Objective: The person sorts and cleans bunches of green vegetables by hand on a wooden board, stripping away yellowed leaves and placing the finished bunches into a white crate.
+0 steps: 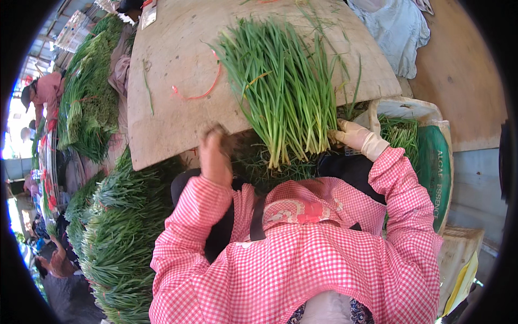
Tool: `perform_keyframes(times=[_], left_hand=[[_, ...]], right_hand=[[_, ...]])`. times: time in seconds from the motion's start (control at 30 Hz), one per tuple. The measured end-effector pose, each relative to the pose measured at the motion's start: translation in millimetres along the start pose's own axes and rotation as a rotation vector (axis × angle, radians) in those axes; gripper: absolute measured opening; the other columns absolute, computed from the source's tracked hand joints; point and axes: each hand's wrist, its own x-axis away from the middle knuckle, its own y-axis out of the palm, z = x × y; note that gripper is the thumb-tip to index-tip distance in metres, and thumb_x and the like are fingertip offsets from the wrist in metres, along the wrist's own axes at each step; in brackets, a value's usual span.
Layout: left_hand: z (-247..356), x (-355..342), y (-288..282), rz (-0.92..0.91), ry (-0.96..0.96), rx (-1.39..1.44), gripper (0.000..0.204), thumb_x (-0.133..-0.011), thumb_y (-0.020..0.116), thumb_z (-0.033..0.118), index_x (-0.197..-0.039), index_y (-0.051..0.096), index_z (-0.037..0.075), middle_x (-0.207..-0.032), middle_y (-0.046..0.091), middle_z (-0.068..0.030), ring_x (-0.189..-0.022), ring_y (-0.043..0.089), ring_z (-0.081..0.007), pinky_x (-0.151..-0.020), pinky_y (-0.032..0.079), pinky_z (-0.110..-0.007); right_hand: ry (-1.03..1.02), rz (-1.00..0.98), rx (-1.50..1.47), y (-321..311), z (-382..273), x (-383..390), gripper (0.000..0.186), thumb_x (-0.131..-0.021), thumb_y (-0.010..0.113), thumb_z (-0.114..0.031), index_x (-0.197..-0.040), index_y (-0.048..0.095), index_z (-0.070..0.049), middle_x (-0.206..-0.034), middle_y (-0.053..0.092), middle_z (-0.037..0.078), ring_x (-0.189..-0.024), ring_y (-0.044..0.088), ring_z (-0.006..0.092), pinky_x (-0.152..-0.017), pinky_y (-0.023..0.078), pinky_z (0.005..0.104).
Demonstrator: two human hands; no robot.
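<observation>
A thick spread of garlic chives [286,86] lies on a wooden board [172,121], pale root ends toward me and overhanging its near edge. My right hand [353,135], in a pale glove, pinches at the stem ends on the right side of the spread. To the left of the stems, my left hand [216,156] is raised near the board's front edge, apart from the chives. Motion blurs its fingers, so their state cannot be made out. A red tie strip [205,96] rests on the board beside the leaves.
Tall stacks of chives [121,237] stand at my left, with another heap [91,92] farther back. On the right is a green and white container [434,162] holding greens. Light blue cloth [394,32] hangs at the board's far right. Another person [47,92] is at far left.
</observation>
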Motion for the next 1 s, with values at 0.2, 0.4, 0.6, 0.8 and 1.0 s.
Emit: perform_keyframes(times=[0.2,0.4,0.6,0.8,1.0], left_hand=[[-45.3,34.4,-2.4,-0.056,-0.581,-0.087,0.064,-0.082,0.055,0.047,-0.130,0.038,0.009,-0.131,0.040,-0.0110,-0.117,0.040,-0.0234,-0.102,0.026,-0.043],[-77.6,10.8,21.9,-0.506,-0.516,-0.060,0.040,-0.086,0.058,0.026,-0.119,0.046,0.006,-0.107,0.057,-0.0066,-0.095,0.057,-0.0177,-0.084,0.045,-0.032],[-52.9,16.7,25.5,-0.673,-0.170,-0.337,0.038,-0.083,0.064,0.014,-0.115,0.047,0.005,-0.102,0.059,-0.0030,-0.091,0.056,-0.0117,-0.079,0.047,-0.028],[-55.8,19.5,23.2,-0.616,-0.556,0.042,0.029,-0.088,0.052,0.014,-0.115,0.045,0.007,-0.102,0.059,-0.0085,-0.091,0.059,-0.0195,-0.082,0.050,-0.035],[-49.5,24.0,21.0,-0.504,-0.690,0.184,0.033,-0.092,0.035,0.025,-0.113,0.045,0.002,-0.103,0.059,-0.0112,-0.090,0.061,-0.0224,-0.086,0.049,-0.040]], right_hand=[[0.027,0.438,0.346,-25.2,-105.0,66.9,0.039,-0.084,0.051,-0.041,-0.092,0.058,-0.003,-0.082,0.063,0.018,-0.083,0.060,0.0349,-0.097,0.034,0.0413],[-0.041,0.230,0.071,42.5,-151.7,25.3,0.053,-0.080,0.057,-0.053,-0.093,0.052,-0.002,-0.070,0.058,0.009,-0.064,0.058,0.0190,-0.063,0.047,0.0309],[-0.014,-0.041,-0.656,45.7,-119.4,0.1,0.046,-0.078,0.066,-0.042,-0.097,0.052,-0.002,-0.075,0.059,0.005,-0.065,0.058,0.0117,-0.053,0.046,0.0247],[-0.001,0.119,-1.058,39.5,-73.1,-7.5,0.019,-0.085,0.061,-0.020,-0.093,0.062,-0.003,-0.076,0.063,0.001,-0.064,0.058,0.0080,-0.059,0.046,0.0208],[-0.090,0.397,-0.595,23.7,-79.0,3.9,0.027,-0.086,0.059,-0.025,-0.099,0.058,-0.001,-0.081,0.062,0.002,-0.066,0.056,0.0101,-0.058,0.045,0.0225]])
